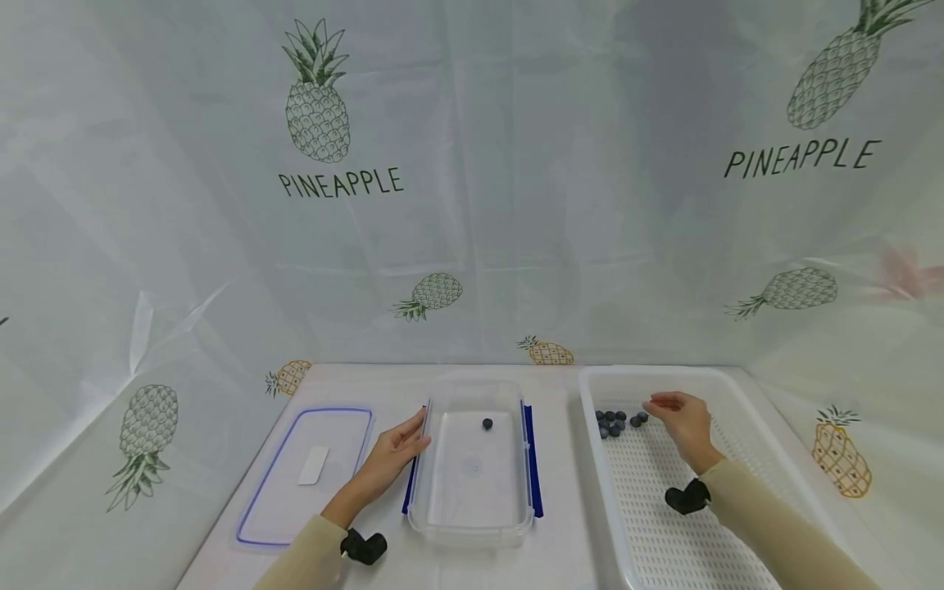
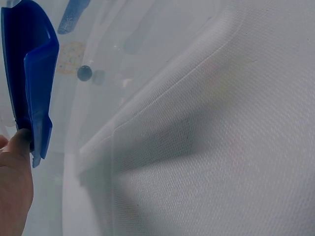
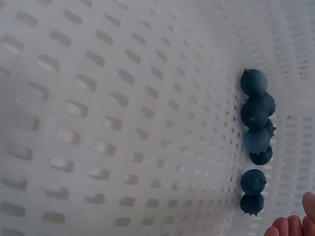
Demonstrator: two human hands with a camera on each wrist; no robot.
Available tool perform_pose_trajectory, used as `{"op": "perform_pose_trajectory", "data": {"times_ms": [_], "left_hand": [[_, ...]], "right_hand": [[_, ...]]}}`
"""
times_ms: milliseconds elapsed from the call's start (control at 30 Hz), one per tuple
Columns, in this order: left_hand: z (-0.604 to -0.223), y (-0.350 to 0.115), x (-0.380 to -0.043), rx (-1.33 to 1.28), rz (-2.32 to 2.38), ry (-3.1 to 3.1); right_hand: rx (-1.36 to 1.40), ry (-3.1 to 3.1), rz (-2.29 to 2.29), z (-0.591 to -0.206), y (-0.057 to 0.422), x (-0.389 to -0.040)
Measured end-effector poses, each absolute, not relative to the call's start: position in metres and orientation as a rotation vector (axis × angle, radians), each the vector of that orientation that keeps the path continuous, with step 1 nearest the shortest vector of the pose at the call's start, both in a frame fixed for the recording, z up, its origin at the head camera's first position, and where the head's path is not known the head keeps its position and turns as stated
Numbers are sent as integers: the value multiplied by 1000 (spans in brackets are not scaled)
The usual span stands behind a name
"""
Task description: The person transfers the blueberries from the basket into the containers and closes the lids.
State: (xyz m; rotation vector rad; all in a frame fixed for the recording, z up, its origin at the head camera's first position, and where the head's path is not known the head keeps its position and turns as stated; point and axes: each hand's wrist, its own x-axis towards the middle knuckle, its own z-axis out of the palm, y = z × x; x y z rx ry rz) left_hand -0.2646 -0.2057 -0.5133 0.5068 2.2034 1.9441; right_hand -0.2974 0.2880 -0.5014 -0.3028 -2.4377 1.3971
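Note:
A clear plastic food container with blue side latches stands in the middle of the table. One blueberry lies inside it. My left hand grips the container's left side, thumb by the rim. In the left wrist view, a digit touches the blue latch. My right hand hovers over a white perforated basket, just right of several blueberries at its left wall. Its fingers are loosely bent, with nothing visible between them and the thumb. The right wrist view shows these blueberries bunched in a row.
A clear lid with a blue seal lies flat left of the container, a white label on it. The basket's raised rim borders the right side. Behind the table hangs a pale curtain with pineapple prints.

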Motion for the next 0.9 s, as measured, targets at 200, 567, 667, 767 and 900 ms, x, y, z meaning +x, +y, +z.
{"op": "perform_pose_trajectory", "data": {"times_ms": [200,567,667,767,900], "left_hand": [[-512,-205,-263,479,1925,2221],[-512,-204,-264,457,1935,2233],[-513,-204,-265,464,1940,2227],[-513,-204,-266,465,1944,2217],[-515,-205,-266,467,1948,2211]], "right_hand": [[-386,-2473,1397,-513,293,-299],[-384,-2477,1367,-524,292,-302],[-400,-2498,1351,-526,292,-302],[-419,-2507,1349,-528,292,-303],[-406,-2514,1322,-531,293,-305]]}}
